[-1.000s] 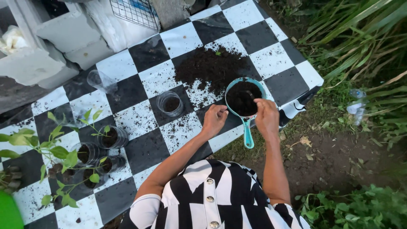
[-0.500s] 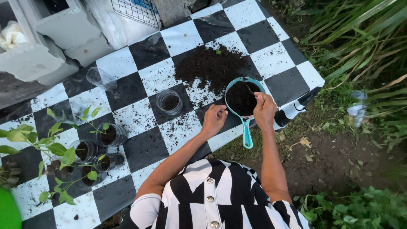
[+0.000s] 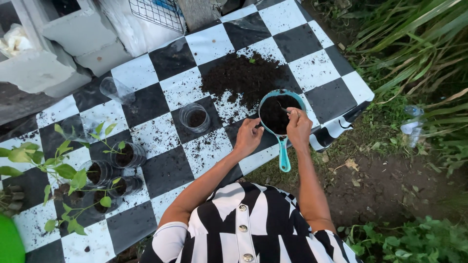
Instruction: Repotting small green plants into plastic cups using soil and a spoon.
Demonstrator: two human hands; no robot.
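Observation:
A teal dipper (image 3: pixel 283 157) full of dark soil sits on the black-and-white chequered table cover (image 3: pixel 170 90), near its front edge. My right hand (image 3: pixel 298 128) is over the dipper's near rim, pinched on a small thin tool (image 3: pixel 284 110) whose tip is in the soil. My left hand (image 3: pixel 248 137) rests with curled fingers against the dipper's left rim and holds nothing I can see. Beyond the dipper lies a pile of loose soil (image 3: pixel 241 75). To the left of my left hand, a clear cup (image 3: pixel 195 118) with a little soil stands upright.
Several clear cups with green seedlings (image 3: pixel 127 155) stand at the left, and an empty cup (image 3: pixel 116 90) lies tipped over. Concrete blocks (image 3: pixel 58 48) and a wire cage (image 3: pixel 156 12) are at the back. Grass, bare earth and a plastic bottle (image 3: pixel 409 124) lie to the right.
My right hand moved up and left over the dipper, putting the thin tool into the soil. My left hand shifted right to the dipper's rim.

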